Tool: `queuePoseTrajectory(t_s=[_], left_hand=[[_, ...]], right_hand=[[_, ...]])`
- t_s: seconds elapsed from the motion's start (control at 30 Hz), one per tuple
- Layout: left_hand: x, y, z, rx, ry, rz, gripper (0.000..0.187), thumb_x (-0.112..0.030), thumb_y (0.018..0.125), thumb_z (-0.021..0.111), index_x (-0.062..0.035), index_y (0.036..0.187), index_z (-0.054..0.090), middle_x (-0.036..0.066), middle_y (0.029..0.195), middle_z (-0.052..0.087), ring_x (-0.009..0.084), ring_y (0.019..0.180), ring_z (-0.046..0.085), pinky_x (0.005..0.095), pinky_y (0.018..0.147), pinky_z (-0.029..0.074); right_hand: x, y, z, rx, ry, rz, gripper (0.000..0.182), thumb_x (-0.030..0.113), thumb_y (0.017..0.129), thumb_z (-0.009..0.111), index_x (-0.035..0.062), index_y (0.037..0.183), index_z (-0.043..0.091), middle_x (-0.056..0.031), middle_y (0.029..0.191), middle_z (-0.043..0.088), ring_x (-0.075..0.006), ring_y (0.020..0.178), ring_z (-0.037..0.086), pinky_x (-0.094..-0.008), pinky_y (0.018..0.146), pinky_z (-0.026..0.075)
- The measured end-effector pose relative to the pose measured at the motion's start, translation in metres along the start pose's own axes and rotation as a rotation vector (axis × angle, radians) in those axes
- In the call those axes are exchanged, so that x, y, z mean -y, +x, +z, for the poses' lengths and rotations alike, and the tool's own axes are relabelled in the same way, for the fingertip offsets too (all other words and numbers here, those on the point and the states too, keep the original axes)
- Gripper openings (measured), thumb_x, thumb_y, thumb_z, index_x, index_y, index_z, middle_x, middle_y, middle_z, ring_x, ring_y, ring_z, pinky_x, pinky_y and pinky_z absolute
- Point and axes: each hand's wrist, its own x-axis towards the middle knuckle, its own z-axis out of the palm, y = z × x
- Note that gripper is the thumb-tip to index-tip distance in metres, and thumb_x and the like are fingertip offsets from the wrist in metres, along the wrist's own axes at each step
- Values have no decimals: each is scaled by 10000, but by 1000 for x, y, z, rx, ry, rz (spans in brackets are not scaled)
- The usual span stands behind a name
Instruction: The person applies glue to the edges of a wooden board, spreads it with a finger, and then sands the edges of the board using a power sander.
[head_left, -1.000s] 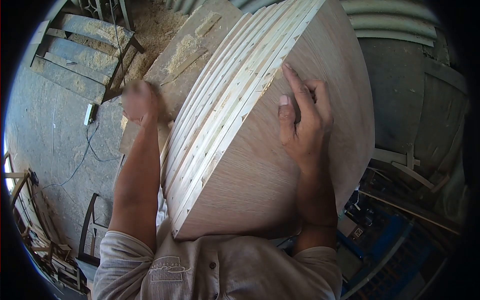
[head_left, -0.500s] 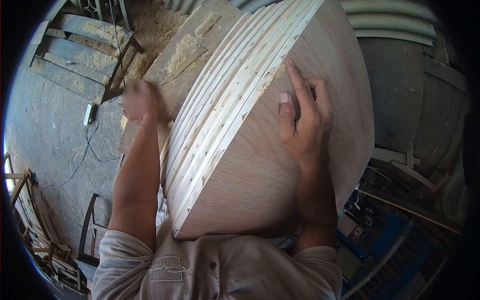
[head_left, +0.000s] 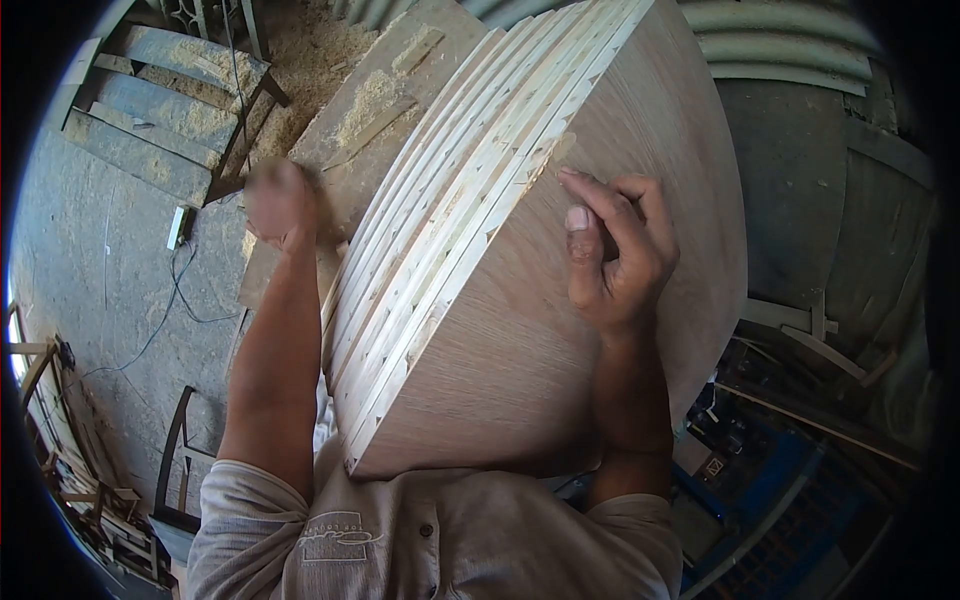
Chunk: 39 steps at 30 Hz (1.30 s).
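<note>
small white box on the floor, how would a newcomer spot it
Left of the big stack of boards is a grey floor. Near the sawdust-strewn slats there sits a small white box, set apart by the thin blue cord looping just below it.

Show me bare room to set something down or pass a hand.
Grey floor, between the blue cable, the left forearm and the dark chair frame. A hand might pass over the top board's face, between its pale edge and the right forearm. Crowded: lower left, with wood pieces; lower right, with blue equipment; and the sawdust-strewn board by the left hand.
</note>
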Motion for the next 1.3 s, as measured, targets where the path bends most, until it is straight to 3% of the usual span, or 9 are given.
queuePoseTrajectory(t_s=[0.07, 0.57, 0.8, 0.9, 1.2, 1.3], left_hand=[[1, 1, 2, -9, -1, 4, 586, -553, 894, 397, -108, 1235, 568, 137, 1257, 567, 339, 1191, 500, 468, 1014, 321], [2, 0, 2, -16, -9, 18, 583, -547, 901, 394, -100, 1230, 572, 144, 1246, 569, 342, 1175, 510, 470, 1009, 321], [1, 0, 0, 7, -4, 12, 575, -536, 898, 397, -100, 1229, 570, 144, 1244, 570, 344, 1175, 509, 469, 1010, 319], [0, -1, 0, -7, -19, 9, 576, -537, 897, 396, -100, 1230, 570, 142, 1242, 570, 343, 1176, 509, 470, 1011, 318], [2, 2, 1, 11, 0, 13, 564, -545, 895, 402, -106, 1200, 581, 138, 1227, 576, 336, 1159, 517, 468, 999, 328], [1, 1, 1, 5, -9, 8, 559, -552, 896, 403, -111, 1188, 584, 133, 1210, 581, 331, 1153, 518, 466, 993, 332]], right_hand=[[-6, 0, 7, -106, 49, -4, 342, 159, 829, 621, 57, 1149, 685, -65, 791, 491, -163, 671, 464, -295, 560, 412], [-3, 3, 6, -14, -59, -22, 359, 167, 809, 645, 68, 1151, 690, -68, 806, 492, -169, 673, 480, -286, 554, 419], [-3, 2, 7, -78, -39, 1, 362, 159, 810, 650, 62, 1157, 685, -70, 817, 487, -170, 669, 474, -298, 573, 436], [-3, 2, 5, 8, -74, 12, 361, 155, 811, 652, 59, 1157, 685, -72, 818, 487, -171, 672, 477, -299, 571, 434], [-3, -3, 4, -78, -17, -44, 335, 161, 819, 652, 65, 1138, 693, -63, 796, 493, -159, 659, 478, -278, 527, 409], [0, -4, 7, -93, 32, 46, 289, 152, 854, 622, 38, 1108, 699, -84, 806, 553, -183, 700, 528, -307, 593, 454]])
